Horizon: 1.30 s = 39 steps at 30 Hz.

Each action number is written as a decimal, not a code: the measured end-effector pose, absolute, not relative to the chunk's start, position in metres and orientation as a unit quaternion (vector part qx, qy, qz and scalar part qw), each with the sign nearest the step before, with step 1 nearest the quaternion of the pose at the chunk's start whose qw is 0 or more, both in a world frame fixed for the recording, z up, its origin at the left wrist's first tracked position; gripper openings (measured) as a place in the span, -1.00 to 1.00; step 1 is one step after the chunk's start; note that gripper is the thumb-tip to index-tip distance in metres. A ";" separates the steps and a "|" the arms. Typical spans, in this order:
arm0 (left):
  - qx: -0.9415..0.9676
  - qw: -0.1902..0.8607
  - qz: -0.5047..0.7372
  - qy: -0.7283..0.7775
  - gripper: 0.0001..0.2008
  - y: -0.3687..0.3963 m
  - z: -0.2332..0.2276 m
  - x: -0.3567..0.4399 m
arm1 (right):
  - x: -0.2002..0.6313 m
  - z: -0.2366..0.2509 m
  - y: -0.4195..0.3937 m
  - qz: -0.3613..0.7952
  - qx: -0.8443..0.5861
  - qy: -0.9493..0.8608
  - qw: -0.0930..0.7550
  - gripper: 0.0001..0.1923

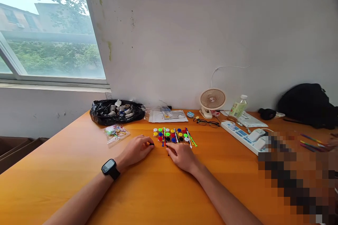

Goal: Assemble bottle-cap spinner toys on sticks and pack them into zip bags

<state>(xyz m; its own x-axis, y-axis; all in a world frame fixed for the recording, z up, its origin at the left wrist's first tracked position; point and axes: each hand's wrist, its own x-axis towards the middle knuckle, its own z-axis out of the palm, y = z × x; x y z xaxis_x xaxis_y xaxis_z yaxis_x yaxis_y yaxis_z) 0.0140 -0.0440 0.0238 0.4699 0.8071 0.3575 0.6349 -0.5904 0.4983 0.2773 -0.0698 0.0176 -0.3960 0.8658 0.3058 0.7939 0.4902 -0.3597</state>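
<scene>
My left hand (137, 150), with a black watch (108, 166) on its wrist, pinches a small black round piece (151, 144) between thumb and fingertips. Just right of it, my right hand (182, 155) has its thumb and fingers drawn together low over the table. A thin dark bit shows below those fingertips, too small to name. Directly beyond both hands lie rows of small round plastic pieces (173, 135) in white, yellow, green, blue, red and black. Thin coloured plastic sticks (190, 137) lie between and beside the rows.
Left on the wooden table (126, 197) are a clear bag of coloured parts (116, 134) and a black plastic bag (96, 114) holding cardboard tubes. Behind stand a fan (212, 99), glasses (206, 123) and a bottle (238, 107). A power strip (235, 134) lies right, near another person's hand (331, 142).
</scene>
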 end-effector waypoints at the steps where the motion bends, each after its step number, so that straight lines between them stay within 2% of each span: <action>1: 0.843 0.168 0.287 0.424 -0.82 -0.047 0.025 0.016 | 0.277 0.017 -0.069 0.082 -0.501 -0.830 0.230 -0.73; 4: 0.847 0.218 0.291 0.387 -0.84 -0.057 0.026 0.023 | 0.278 0.016 -0.066 0.100 -0.515 -0.820 0.230 -0.79; 8: 0.865 0.235 0.281 0.344 -0.84 -0.067 0.024 0.034 | 0.283 0.021 -0.066 0.114 -0.503 -0.824 0.234 -0.85; 16: 0.860 0.271 0.280 0.328 -0.78 -0.071 0.021 0.043 | 0.291 0.037 -0.072 0.238 -0.457 -0.790 0.332 -0.91; 20: 0.812 0.354 0.303 0.351 -0.71 -0.074 0.022 0.049 | 0.290 0.037 -0.065 0.374 -0.426 -0.713 0.413 -0.83; 23: 0.738 0.467 0.332 0.357 -0.65 -0.079 0.018 0.059 | 0.293 0.042 -0.064 0.436 -0.420 -0.660 0.445 -0.78; 26: 0.655 0.569 0.346 0.357 -0.55 -0.080 0.010 0.073 | 0.299 0.046 -0.070 0.442 -0.422 -0.652 0.449 -0.68; 28: 0.609 0.600 0.367 0.367 -0.53 -0.080 0.005 0.081 | 0.302 0.046 -0.076 0.439 -0.422 -0.649 0.456 -0.69; 39: 0.566 0.628 0.429 0.318 -0.52 -0.080 0.000 0.097 | 0.295 0.033 -0.095 0.452 -0.389 -0.669 0.443 -0.76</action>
